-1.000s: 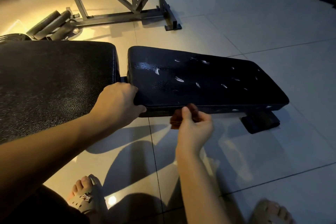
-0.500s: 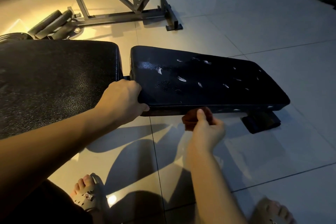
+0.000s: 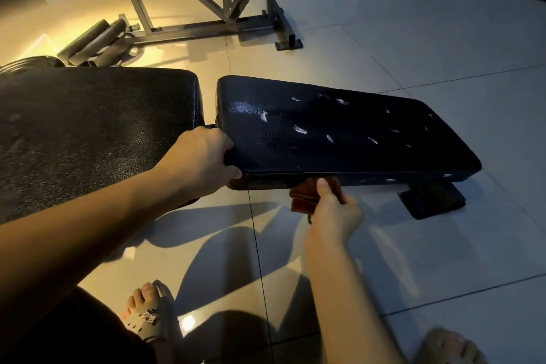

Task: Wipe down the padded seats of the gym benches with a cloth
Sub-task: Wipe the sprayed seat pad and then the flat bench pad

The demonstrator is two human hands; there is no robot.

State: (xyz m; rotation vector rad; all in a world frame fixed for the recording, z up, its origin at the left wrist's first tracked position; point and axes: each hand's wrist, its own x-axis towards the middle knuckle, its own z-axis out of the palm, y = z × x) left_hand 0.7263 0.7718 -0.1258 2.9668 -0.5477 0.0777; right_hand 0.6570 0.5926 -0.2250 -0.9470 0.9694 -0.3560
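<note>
Head view: the seat pad [image 3: 339, 133] is gripped at its near-left corner by the left hand [image 3: 201, 162]. The cloth [image 3: 305, 196], pinched by the right hand [image 3: 334, 216], is pressed against the pad's front edge. Edge-wiping is judged the step in hand, and a rightward sweep is called for.

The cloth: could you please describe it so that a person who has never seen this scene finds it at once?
Start at the black bench pad on the right, the one with pale scuff marks. Follow its near edge to the right hand, which pinches the cloth against it. It is the only rust-brown, crumpled thing among black padding and pale floor.
</note>
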